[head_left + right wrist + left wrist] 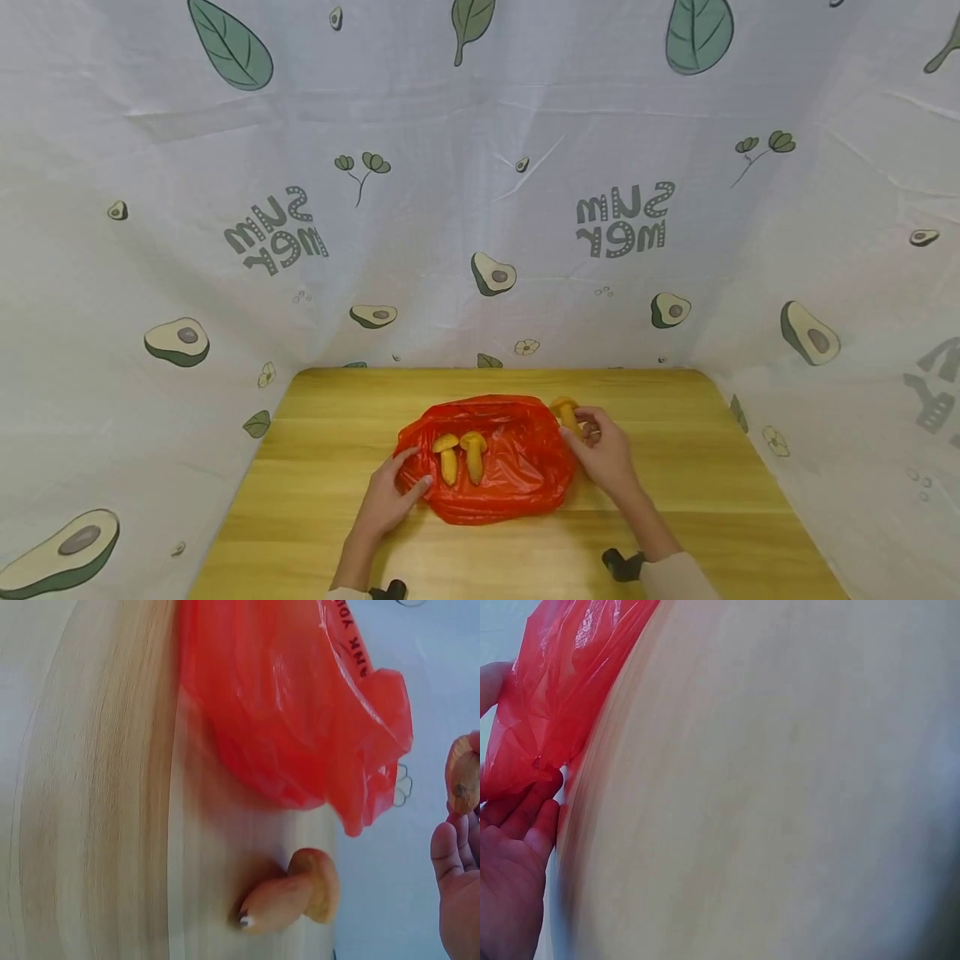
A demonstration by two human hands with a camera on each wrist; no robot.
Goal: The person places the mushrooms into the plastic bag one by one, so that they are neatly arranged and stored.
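Note:
A red plastic bag (517, 467) lies on the table, its mouth spread wide, with two yellow-brown mushrooms (448, 462) (474, 458) in it. My left hand (384, 500) holds the bag's left edge; in the left wrist view, the fingers of that hand (514, 855) lie under the red plastic (562, 697), with the thumb on its other side. Just right of the bag, my right hand (606, 457) pinches a mushroom (567, 415). The right wrist view has this held mushroom (463, 780) at its right edge and another mushroom (281, 900) lying on the table beside the bag (277, 697).
The wooden table (300, 500) has a white patterned cloth (420, 225) rising behind it and at both sides. Dark wrist mounts (622, 565) (390, 590) sit by both forearms. Bare wood lies to the left and right of the bag.

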